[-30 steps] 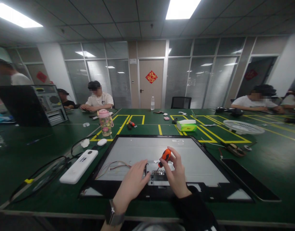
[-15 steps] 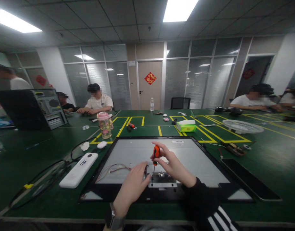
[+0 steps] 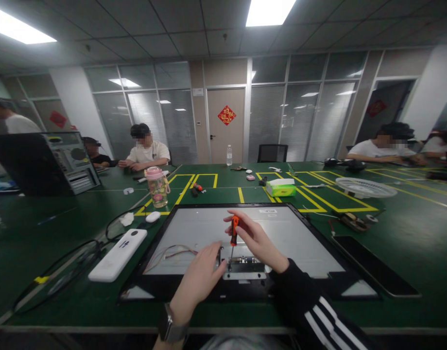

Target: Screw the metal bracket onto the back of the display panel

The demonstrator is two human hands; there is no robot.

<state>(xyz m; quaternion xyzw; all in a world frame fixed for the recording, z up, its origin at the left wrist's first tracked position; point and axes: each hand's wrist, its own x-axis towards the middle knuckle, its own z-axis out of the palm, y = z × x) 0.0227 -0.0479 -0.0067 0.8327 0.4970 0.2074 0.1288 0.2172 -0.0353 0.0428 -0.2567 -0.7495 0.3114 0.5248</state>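
My right hand [image 3: 258,240] is closed around the orange and black handle of a screwdriver [image 3: 234,230]. The screwdriver stands nearly upright, its shaft pointing down at the left end of a metal bracket [image 3: 245,275]. That bracket lies at the lower middle of a flat display panel [image 3: 189,223] with a grey back and black frame. My left hand [image 3: 203,272] lies flat at the bracket's left end, fingers stretched out and thumb apart; whether it pinches the bracket's edge is hidden. Thin wires [image 3: 176,252] run across the panel left of this hand.
Left of the panel are a white power bank [image 3: 117,255], black cables [image 3: 76,255] and a pink-lidded cup [image 3: 158,187]. A black phone [image 3: 376,265] lies to the right. Beyond stand a green tissue pack [image 3: 281,187] and a bottle [image 3: 229,155]. Several people sit around the table.
The screwdriver handle has turned slightly and leans a little differently, with my right fingers shifted on it. My left hand stays by the bracket. The whole view has moved slightly.
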